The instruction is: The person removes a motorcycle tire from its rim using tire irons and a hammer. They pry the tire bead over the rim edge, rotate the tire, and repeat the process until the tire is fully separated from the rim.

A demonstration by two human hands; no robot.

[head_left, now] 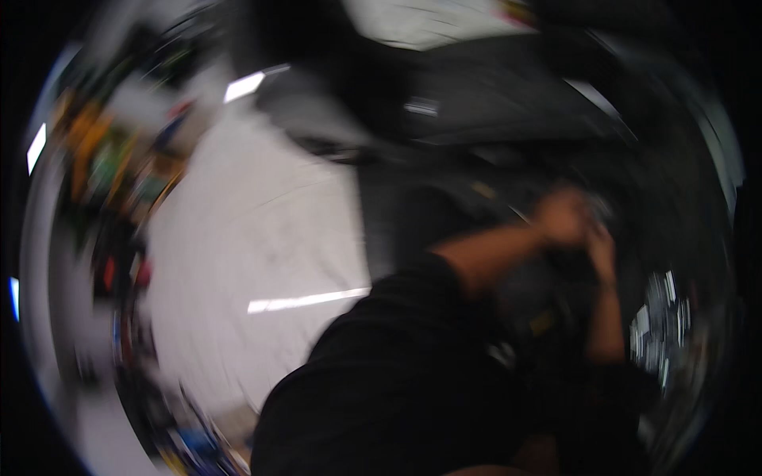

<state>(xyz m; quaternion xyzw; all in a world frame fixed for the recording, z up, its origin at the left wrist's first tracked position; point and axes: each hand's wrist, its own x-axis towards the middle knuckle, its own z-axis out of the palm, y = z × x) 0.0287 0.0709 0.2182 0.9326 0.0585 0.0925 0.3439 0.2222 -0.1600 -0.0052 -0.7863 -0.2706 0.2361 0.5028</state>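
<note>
Bare left hand (562, 219) and bare right hand (602, 244), close together, finger positions indiscernible through blur; small greyish item (602, 208), shape and material unclear, just beside them; work done or remaining unreadable

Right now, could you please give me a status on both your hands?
Left hand and right hand close together, grip blurred. Anything held: can't make out. Dark panel beyond them; obstructions too blurred to tell.
</note>
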